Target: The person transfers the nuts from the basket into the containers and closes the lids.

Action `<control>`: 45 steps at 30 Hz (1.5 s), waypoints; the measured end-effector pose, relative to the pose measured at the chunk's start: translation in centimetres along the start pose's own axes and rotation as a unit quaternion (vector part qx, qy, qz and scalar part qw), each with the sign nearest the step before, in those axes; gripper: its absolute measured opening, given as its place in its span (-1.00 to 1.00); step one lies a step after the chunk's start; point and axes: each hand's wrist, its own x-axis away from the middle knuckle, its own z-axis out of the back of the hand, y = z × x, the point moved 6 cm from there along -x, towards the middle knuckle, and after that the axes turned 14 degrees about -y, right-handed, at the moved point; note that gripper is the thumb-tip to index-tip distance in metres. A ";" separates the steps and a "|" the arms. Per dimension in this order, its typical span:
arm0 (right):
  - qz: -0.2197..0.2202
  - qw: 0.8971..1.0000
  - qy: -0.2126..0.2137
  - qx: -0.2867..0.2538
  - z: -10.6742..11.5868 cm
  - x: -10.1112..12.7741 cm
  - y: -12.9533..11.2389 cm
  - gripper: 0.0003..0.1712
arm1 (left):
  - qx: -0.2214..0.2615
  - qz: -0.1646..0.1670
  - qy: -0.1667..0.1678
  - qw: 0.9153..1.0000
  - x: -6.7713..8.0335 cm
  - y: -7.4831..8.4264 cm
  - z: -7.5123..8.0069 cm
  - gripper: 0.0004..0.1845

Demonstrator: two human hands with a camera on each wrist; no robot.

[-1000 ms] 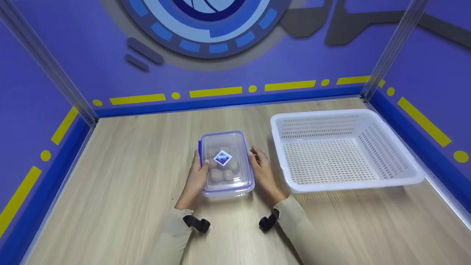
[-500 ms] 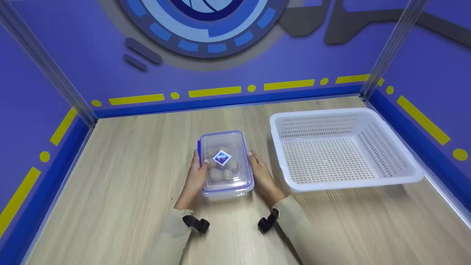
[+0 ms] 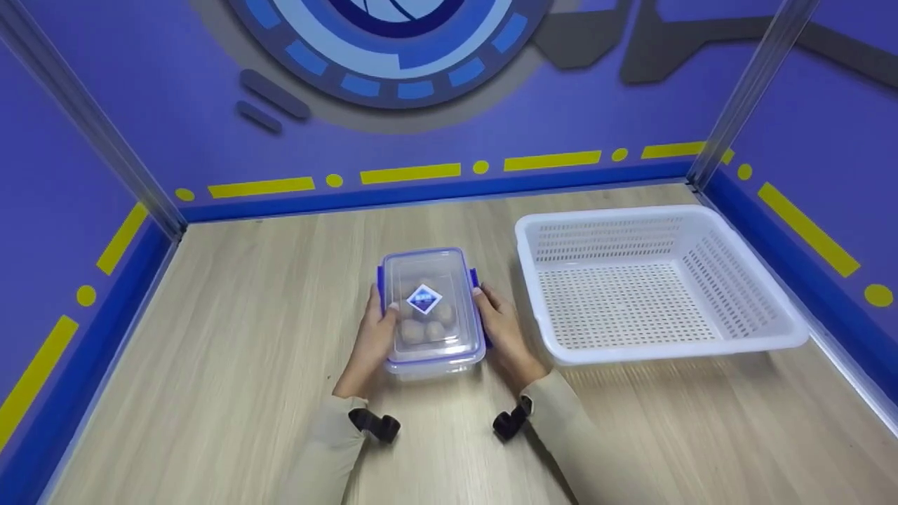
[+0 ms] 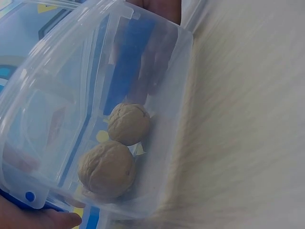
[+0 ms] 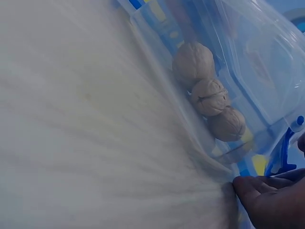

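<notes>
The left hand [image 3: 374,339] and right hand [image 3: 501,335] clasp the long sides of a clear lidded box [image 3: 429,308] of walnuts [image 3: 422,330] at the centre of the counter [image 3: 245,337], a white basket [image 3: 652,280] just right of it.

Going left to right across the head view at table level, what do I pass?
Left hand → clear lidded container with walnuts inside → right hand → white perforated basket.
</notes>
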 end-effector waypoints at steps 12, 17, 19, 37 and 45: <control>0.039 0.999 0.007 0.032 0.6 0.0 -1.5 -0.34 | -0.002 -0.013 -0.010 1.000 0.0 0.1 0.0 -0.29; 0.054 0.998 0.004 0.033 0.6 0.0 -1.9 -0.38 | -0.002 -0.015 -0.011 1.000 0.0 0.2 0.0 -0.30; 0.052 0.998 0.004 0.031 0.5 0.0 -2.0 -0.40 | -0.001 -0.015 -0.010 1.000 0.0 0.2 0.0 -0.30; 0.047 0.999 0.017 -0.001 -0.6 0.0 -2.4 -0.44 | 0.000 -0.002 -0.001 1.000 -0.1 -0.1 0.1 -0.30; 0.030 0.998 0.008 0.059 -1.4 0.2 -2.9 -0.41 | -0.001 -0.006 -0.006 1.000 0.0 0.0 0.0 -0.29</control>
